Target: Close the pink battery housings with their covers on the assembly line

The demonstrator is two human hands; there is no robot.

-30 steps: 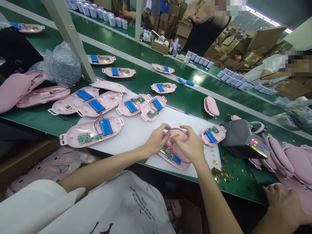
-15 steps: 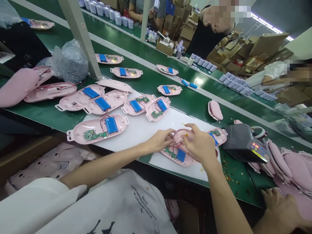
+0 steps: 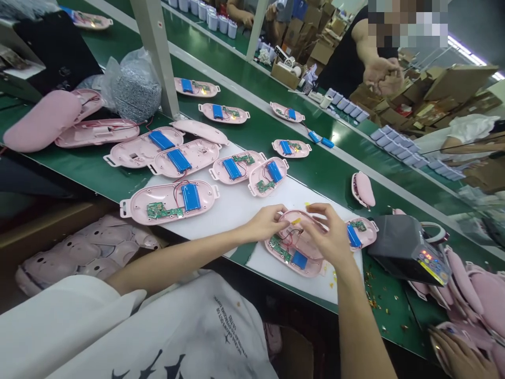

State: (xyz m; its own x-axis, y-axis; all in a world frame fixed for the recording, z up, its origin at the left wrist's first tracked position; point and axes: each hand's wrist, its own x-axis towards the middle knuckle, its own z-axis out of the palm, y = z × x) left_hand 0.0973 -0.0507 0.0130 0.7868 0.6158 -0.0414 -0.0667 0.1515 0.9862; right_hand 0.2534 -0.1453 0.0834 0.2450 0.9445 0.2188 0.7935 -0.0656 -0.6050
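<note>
My left hand [image 3: 268, 223] pinches the left rim of a small pink shell half [image 3: 303, 243], tilted over an open pink shell [image 3: 312, 269] on the white mat. That lower shell holds a green circuit board [image 3: 279, 248] and a blue battery pack [image 3: 300, 259]; thin red wires run up between the halves. My right hand [image 3: 329, 234] curls round the upper half's right side, thumb against its inside, index finger beyond the far rim. A bit of yellow tape [image 3: 295, 221] lies inside the upper half near that thumb. Another yellow bit [image 3: 307, 204] shows at the index fingertip.
Several open pink shells with blue batteries lie left, one large [image 3: 169, 202]. Right are a black tape dispenser [image 3: 408, 250], tape scraps [image 3: 373, 295] and stacked pink shells [image 3: 485, 284], where another person's hand [image 3: 460, 347] rests. A metal post [image 3: 155, 58] stands left; co-workers are opposite.
The view has shifted, moving the bench rightward in the picture. My right thumb has drawn back from the yellow tape, leaving more of it visible. A co-worker opposite now has hands raised.
</note>
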